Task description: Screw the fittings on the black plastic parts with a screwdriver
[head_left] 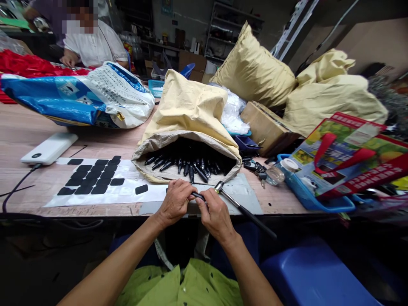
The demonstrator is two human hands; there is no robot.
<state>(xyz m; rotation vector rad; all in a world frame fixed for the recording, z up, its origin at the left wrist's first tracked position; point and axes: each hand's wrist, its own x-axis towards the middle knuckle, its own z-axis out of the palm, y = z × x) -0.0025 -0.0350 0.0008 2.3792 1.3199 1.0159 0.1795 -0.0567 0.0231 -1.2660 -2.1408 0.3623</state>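
My left hand (176, 200) and my right hand (216, 213) meet at the table's front edge, both closed on one slim black pen-like rod (198, 196). The rod lies sideways between my fingertips, its ends partly hidden. Just behind my hands, a beige woven sack (191, 112) lies with its mouth towards me, full of similar black pen-like pieces (191, 163). A small hammer (237, 205) rests beside my right hand, metal head on the table and black handle sticking out over the edge. To the left, a white sheet (124, 196) carries several black rounded patches (92, 175).
A white power bank (49, 148) with a cable and a blue-white bag (79, 95) are on the left. At right stand a blue basket (331, 207), a printed bag (350, 157), keys (259, 170) and a jar (276, 175). Another person (94, 44) sits across the table.
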